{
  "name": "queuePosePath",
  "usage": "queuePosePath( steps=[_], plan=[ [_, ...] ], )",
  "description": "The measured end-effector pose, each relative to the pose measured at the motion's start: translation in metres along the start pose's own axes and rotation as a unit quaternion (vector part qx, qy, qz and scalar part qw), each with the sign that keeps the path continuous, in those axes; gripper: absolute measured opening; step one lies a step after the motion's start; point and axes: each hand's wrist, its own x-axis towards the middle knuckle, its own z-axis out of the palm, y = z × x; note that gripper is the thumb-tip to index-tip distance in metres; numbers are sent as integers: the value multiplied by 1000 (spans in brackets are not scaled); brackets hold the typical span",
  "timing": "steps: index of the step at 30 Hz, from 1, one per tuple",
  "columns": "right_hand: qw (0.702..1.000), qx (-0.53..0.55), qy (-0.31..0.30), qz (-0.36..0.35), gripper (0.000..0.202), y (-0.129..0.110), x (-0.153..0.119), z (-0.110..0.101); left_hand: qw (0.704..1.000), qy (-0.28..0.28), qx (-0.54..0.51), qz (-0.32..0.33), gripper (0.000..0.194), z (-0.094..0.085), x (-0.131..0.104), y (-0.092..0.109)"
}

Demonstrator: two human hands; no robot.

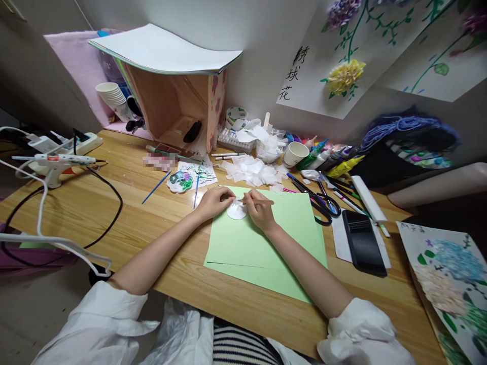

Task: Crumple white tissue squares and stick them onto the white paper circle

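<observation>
Loose, crumpled white sleeves (95,324) end in wide cuffs (131,302); a black-and-white striped garment (243,349) shows between them; left hand (216,202) and right hand (259,209) are bare.

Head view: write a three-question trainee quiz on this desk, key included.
1. True or false: the right hand holds a brown stick.
2. What does the round white piece lie on? a) a paper cup b) green paper c) a tape roll
3. Fill in: as the wearer sees it, the black phone lies to the ____ of the green paper.

Key: 1. true; 2. b; 3. right
</observation>
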Motion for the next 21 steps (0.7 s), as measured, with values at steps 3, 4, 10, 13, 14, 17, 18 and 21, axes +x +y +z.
queuePosePath(
  steps=[3,4,10,13,14,17,18,21],
  plan=[
    [1000,-9,-5,-6,31,1,0,1,1000,2,0,1,18,1,0,-1],
    [1000,-15,-8,-7,31,1,0,1,1000,1,-1,1,18,1,1,-2],
    [999,-23,-27,-11,28,2,2,2,1000,0,2,3,20,2,0,-2],
    [999,-25,-33,8,27,0,3,3,1000,0,2,5,19,1,-1,-2],
    [999,-27,-34,16,27,-1,4,4,1000,1,2,7,19,1,-1,-2],
    [998,-46,-34,15,27,-2,4,5,1000,1,2,11,19,1,0,-1],
    [998,-53,-34,8,27,-2,3,6,1000,2,3,12,19,1,0,-1],
    [998,-55,-29,-9,27,-1,2,6,1000,3,7,10,19,1,0,-1]
  ],
)
